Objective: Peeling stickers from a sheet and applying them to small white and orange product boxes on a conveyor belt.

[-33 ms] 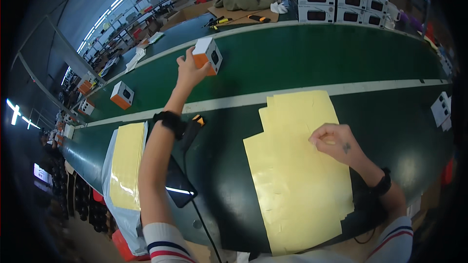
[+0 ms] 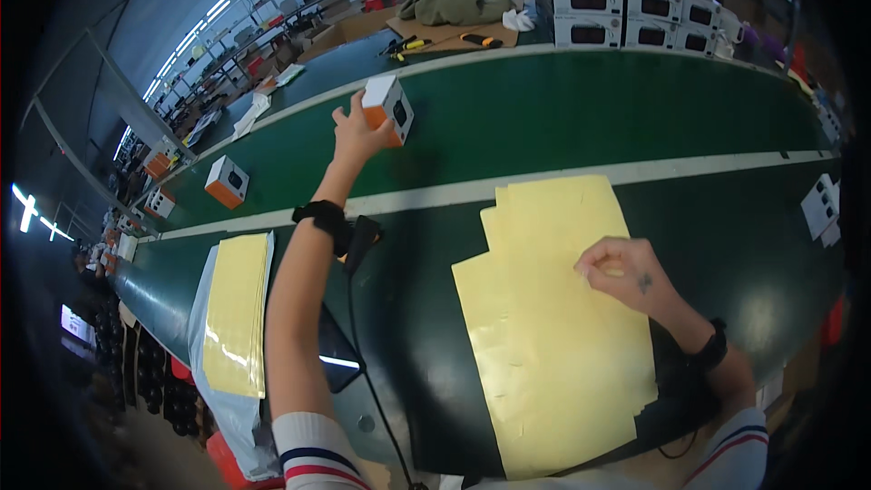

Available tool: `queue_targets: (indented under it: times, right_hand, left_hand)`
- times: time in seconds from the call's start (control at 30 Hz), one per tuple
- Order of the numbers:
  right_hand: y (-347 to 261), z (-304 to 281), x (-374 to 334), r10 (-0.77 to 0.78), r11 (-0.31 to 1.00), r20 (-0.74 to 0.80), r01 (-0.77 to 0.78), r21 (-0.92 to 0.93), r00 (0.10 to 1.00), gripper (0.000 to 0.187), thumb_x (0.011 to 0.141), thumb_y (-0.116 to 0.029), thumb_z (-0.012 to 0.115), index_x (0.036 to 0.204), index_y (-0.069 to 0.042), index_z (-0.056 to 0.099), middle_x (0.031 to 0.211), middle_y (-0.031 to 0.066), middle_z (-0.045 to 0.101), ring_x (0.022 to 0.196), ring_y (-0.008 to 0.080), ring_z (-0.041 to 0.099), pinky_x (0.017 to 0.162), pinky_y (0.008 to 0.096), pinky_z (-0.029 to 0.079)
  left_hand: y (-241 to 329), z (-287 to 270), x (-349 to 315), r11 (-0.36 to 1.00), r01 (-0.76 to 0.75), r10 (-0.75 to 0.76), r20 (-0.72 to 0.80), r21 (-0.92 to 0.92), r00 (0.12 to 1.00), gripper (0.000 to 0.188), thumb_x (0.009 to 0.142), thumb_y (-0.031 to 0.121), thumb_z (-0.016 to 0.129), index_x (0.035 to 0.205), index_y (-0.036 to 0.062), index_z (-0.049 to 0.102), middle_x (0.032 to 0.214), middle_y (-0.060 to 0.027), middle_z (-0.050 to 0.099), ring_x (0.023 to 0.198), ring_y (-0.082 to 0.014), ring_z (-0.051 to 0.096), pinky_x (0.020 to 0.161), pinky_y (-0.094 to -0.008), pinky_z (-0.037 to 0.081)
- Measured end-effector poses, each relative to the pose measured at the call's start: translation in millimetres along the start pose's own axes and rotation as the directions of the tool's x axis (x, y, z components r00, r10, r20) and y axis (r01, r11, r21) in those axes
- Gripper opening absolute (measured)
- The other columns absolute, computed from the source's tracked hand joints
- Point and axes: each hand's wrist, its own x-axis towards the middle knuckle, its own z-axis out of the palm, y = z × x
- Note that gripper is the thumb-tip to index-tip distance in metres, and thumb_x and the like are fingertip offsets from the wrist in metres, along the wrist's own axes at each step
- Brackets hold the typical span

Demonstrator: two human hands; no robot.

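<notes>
My left hand (image 2: 361, 136) reaches out over the green belt, its fingers wrapped round a small white-and-orange box (image 2: 386, 102) with a dark picture on its side. A black band circles that wrist. Closer to me, my right hand (image 2: 624, 277) hovers at or just above a pile of yellow sheets (image 2: 553, 336), thumb and fingertips pinched together. Whatever may be in that pinch is too small to make out. The sheets lie unevenly stacked on the dark green table, some edges sticking out.
A second such box (image 2: 227, 181) sits farther left on the belt (image 2: 544, 109). On the table are a plastic-wrapped yellow stack (image 2: 236, 318), a dark phone-like device (image 2: 337, 349) and a black corded object (image 2: 365, 245). Boxes (image 2: 588, 14) are piled beyond the belt.
My left forearm has shifted slightly right, and now covers more of the corded object's orange end. The left hand keeps its hold on the box; the right hand stays pinched over the sheets.
</notes>
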Motion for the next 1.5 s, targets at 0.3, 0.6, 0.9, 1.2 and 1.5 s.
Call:
queue_targets:
  times: [0.3, 0.6, 0.9, 1.2, 1.5]
  right_hand:
    - [-13.2, -15.1, -9.3, -0.133, 0.991, -0.050, 0.132, -0.032, 0.990, 0.009, 0.076, -0.003, 0.066, 0.083, 0.002, 0.066, 0.082, 0.0099, 0.068, 0.079, 0.0166, 0.067, 0.077, 0.0265, 0.052]
    - [-31.5, -37.0, -11.1, -0.046, 0.996, -0.190, 0.059, 0.060, 0.981, 0.016, 0.082, -0.009, 0.065, 0.085, 0.006, 0.066, 0.080, 0.0078, 0.067, 0.078, 0.0121, 0.065, 0.074, 0.0251, 0.051]
    - [-76.4, -15.4, -37.9, -0.333, 0.935, -0.155, 0.347, 0.077, 0.930, 0.013, 0.081, -0.008, 0.065, 0.086, 0.005, 0.065, 0.081, 0.0061, 0.066, 0.079, 0.0115, 0.064, 0.076, 0.0239, 0.050]
    - [-106.9, 26.3, -56.6, -0.664, 0.729, -0.084, 0.619, -0.293, 0.743, 0.008, 0.072, -0.003, 0.067, 0.078, -0.002, 0.062, 0.076, 0.0079, 0.064, 0.069, 0.0213, 0.063, 0.064, 0.0281, 0.048]
    - [-110.5, 26.4, -64.0, -0.695, 0.689, -0.089, 0.625, -0.366, 0.714, 0.009, 0.069, -0.004, 0.069, 0.076, -0.004, 0.062, 0.073, 0.0071, 0.063, 0.067, 0.0233, 0.061, 0.062, 0.0295, 0.047]
  left_hand:
    - [27.4, 53.9, 9.3, 0.999, -0.040, 0.034, -0.196, -0.026, 0.980, 0.046, 0.071, 0.024, 0.073, 0.111, 0.0140, 0.053, 0.101, -0.0236, 0.046, 0.088, -0.0440, 0.057, 0.076, -0.0453, 0.051]
    - [100.8, -48.8, -117.7, 0.859, -0.379, 0.334, -0.184, -0.343, 0.924, 0.040, 0.066, 0.014, 0.073, 0.103, 0.0024, 0.061, 0.097, -0.0141, 0.051, 0.089, -0.0260, 0.058, 0.069, -0.0362, 0.054]
    - [155.2, -124.4, -307.4, 0.604, -0.472, 0.685, 0.117, -0.642, 0.719, 0.046, 0.059, 0.018, 0.079, 0.103, 0.0116, 0.065, 0.109, -0.0170, 0.051, 0.096, -0.0308, 0.059, 0.075, -0.0345, 0.056]
    - [200.0, -160.3, -302.0, 0.758, -0.599, 0.566, -0.198, -0.257, 0.801, 0.032, 0.062, 0.020, 0.077, 0.087, 0.0075, 0.062, 0.090, -0.0066, 0.052, 0.074, -0.0217, 0.053, 0.055, -0.0272, 0.044]
    - [217.1, -142.9, -298.3, 0.779, -0.598, 0.526, -0.320, -0.190, 0.788, 0.018, 0.063, 0.005, 0.071, 0.078, 0.0075, 0.063, 0.075, -0.0029, 0.054, 0.065, -0.0184, 0.051, 0.051, -0.0263, 0.040]
